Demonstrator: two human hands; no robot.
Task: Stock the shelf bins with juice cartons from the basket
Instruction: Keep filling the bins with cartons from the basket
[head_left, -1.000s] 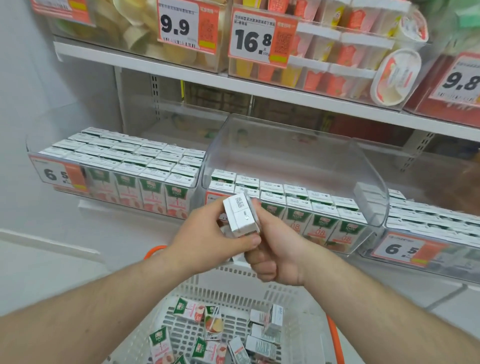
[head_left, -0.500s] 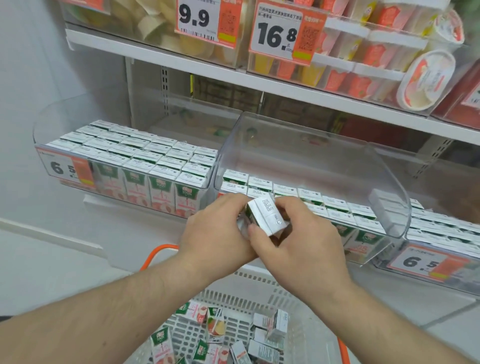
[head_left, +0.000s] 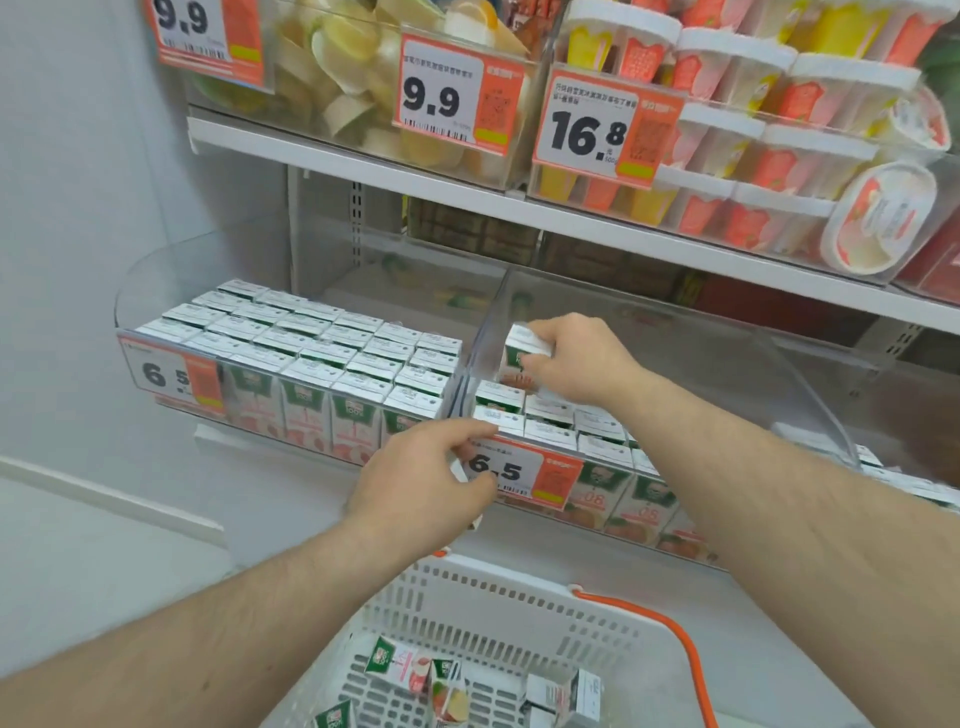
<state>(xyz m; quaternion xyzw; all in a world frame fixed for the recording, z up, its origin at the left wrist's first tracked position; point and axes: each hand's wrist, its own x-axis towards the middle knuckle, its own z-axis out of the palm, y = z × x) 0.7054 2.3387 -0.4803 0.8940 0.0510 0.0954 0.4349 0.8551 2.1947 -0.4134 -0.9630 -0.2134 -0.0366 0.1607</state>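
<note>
Juice carton (head_left: 521, 349) in right hand (head_left: 574, 361).

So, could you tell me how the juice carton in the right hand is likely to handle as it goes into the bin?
The juice carton looks stiff and boxy, so the right hand likely grips it firmly. Flat-bottomed like its upright neighbours, it should stand rather than roll.

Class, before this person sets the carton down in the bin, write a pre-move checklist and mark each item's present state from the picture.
1. Right hand grips the green-and-white juice carton: ok.
2. Carton upright over the middle clear plastic bin: ok.
3. Free space behind the bin's front rows: ok.
4. Left hand holds another white carton by the 6.5 price tag: ok, though mostly hidden.
5. White plastic basket holds more cartons: ok.
6. Landing spot under the right hand: cannot tell.
</note>
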